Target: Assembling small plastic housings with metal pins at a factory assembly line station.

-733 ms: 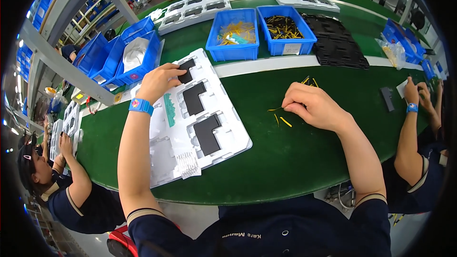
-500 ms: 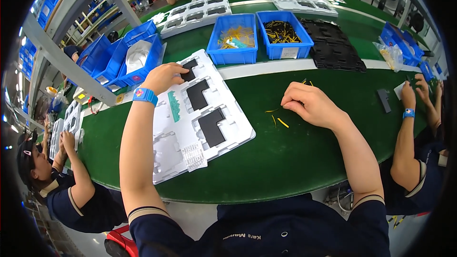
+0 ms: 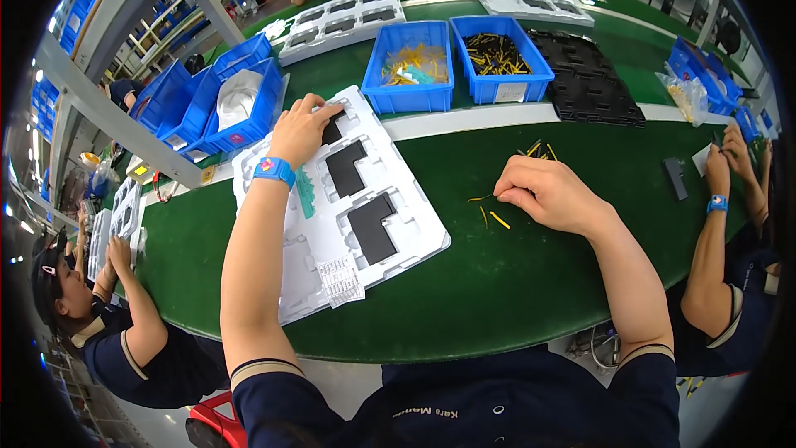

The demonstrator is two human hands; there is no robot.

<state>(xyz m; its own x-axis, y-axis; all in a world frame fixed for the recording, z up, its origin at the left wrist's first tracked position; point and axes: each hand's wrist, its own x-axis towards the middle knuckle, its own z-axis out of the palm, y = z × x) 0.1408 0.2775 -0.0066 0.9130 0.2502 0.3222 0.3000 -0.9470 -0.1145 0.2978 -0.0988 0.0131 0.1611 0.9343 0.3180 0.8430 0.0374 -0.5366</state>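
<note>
A white moulded tray [image 3: 419, 245] lies tilted in front of me on the green work surface. Several black L-shaped pieces sit in its recesses, including a near one [image 3: 373, 228] and a middle one [image 3: 347, 169]. My left hand [image 3: 300, 131] reaches over the tray's far end, fingers bent onto the farthest black piece [image 3: 332, 130] and partly covering it. A green comb-like strip [image 3: 305, 194] rests in the tray. To the right, my right hand [image 3: 543, 191] pinches a thin yellowish strip [image 3: 479, 198] between thumb and finger. Loose yellow strips [image 3: 499, 220] lie under and behind this hand.
Two blue bins [image 3: 408, 104] [image 3: 502, 91] stand beyond the tray, holding yellow and black strips. A black tray [image 3: 589, 83] lies beside them. More blue bins [image 3: 249, 108] stand left by a metal post [image 3: 124, 120]. Co-workers sit on both sides; a dark block [image 3: 675, 178] lies right.
My left hand has shifted slightly right and farther away along the farthest black piece. My right hand stays pinched on the strip, nearly in place. The view has shifted slightly.
</note>
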